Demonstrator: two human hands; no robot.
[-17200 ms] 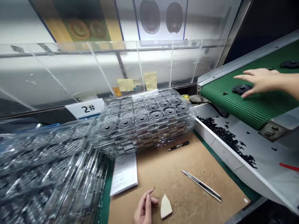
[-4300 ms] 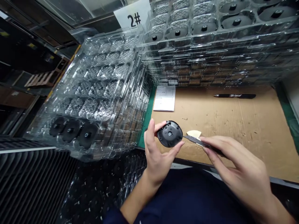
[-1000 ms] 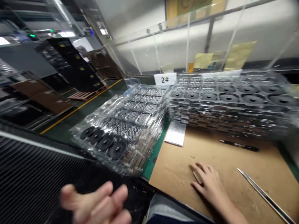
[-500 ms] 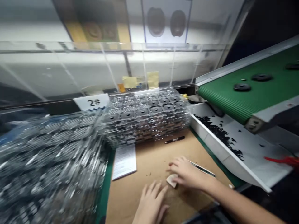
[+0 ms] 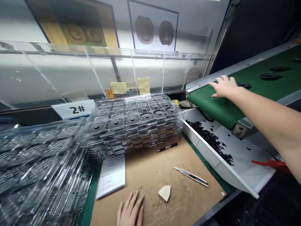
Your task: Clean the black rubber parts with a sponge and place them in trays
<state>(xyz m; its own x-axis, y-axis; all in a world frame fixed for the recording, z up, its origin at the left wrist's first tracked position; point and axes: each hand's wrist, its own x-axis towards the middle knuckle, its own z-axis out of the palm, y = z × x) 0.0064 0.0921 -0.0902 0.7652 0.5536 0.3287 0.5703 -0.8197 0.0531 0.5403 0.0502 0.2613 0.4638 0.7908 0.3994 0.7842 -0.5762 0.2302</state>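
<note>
My right hand reaches out over the green conveyor belt, fingers spread and empty, just short of a black round part. More black round parts ride further up the belt. My left hand lies flat and open on the brown cardboard mat at the near edge. A thin knife blade and a pale wedge-shaped piece rest on the mat between my hands.
Stacked clear blister trays holding black round parts stand behind the mat, another tray stack at the left. A black pen, a paper sheet, a "2#" label and a white chute with black scraps are nearby.
My right hand left the pale wedge and knife on the mat and stretched up to the conveyor belt. My left hand drew back slightly toward the near edge.
</note>
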